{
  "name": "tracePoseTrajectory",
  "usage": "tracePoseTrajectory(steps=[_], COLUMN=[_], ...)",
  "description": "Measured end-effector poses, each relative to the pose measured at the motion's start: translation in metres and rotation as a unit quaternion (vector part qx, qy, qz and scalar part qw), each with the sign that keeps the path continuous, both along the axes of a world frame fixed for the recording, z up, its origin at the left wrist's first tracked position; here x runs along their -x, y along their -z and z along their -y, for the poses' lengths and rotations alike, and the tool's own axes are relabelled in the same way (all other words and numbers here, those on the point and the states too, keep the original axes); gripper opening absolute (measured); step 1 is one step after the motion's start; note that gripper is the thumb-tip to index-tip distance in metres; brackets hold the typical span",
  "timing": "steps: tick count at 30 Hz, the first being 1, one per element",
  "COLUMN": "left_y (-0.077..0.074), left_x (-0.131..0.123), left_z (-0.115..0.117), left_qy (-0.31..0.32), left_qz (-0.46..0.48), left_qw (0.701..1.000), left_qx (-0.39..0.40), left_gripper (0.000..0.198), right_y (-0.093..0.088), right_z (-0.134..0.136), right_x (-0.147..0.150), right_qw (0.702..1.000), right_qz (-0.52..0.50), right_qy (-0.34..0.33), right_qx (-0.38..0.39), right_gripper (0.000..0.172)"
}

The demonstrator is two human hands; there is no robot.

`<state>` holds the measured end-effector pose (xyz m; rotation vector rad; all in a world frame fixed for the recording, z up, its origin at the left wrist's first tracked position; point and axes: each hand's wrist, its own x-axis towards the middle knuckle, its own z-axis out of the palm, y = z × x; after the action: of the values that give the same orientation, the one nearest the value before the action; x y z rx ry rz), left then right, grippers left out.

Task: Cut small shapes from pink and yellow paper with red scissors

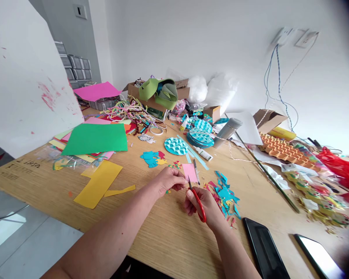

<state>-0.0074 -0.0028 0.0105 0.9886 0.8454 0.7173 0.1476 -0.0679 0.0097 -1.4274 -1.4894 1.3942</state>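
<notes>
My right hand (202, 201) grips red-handled scissors (200, 207), their dark blades pointing up and away from me. Close to the blade tips, my left hand (171, 180) pinches thumb and fingers together; whatever is between them is too small to make out. Just beyond the hands lie a pink paper square (190, 173) and a dark pen (196, 170). Tiny coloured paper bits (175, 165) lie behind my left hand, near blue fish-like cutouts (149, 159). Blue, red and yellow paper scraps (225, 193) are heaped to the right of my right hand.
On the left are yellow paper (99, 184) and a green sheet (95, 138). Textured blue discs (176, 146), a glue bottle (203, 153) and a grey cylinder (228, 131) stand or lie farther back. A long green stick (267, 174) and a black phone (264, 248) are at right.
</notes>
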Motion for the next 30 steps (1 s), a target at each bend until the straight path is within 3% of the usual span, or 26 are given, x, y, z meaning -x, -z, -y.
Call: tracePoseTrajectory(steps=[30], left_y=[0.0009], left_x=[0.0], left_z=[-0.0008], left_qy=[-0.003], left_qz=[-0.002], left_qw=[1.0], left_qx=[-0.005], left_gripper=[0.017], right_y=[0.0025], right_z=[0.0019], right_x=[-0.0013], right_qw=[1.0], right_qz=[0.011], right_qy=[0.001], right_qx=[0.013], right_gripper=[0.048])
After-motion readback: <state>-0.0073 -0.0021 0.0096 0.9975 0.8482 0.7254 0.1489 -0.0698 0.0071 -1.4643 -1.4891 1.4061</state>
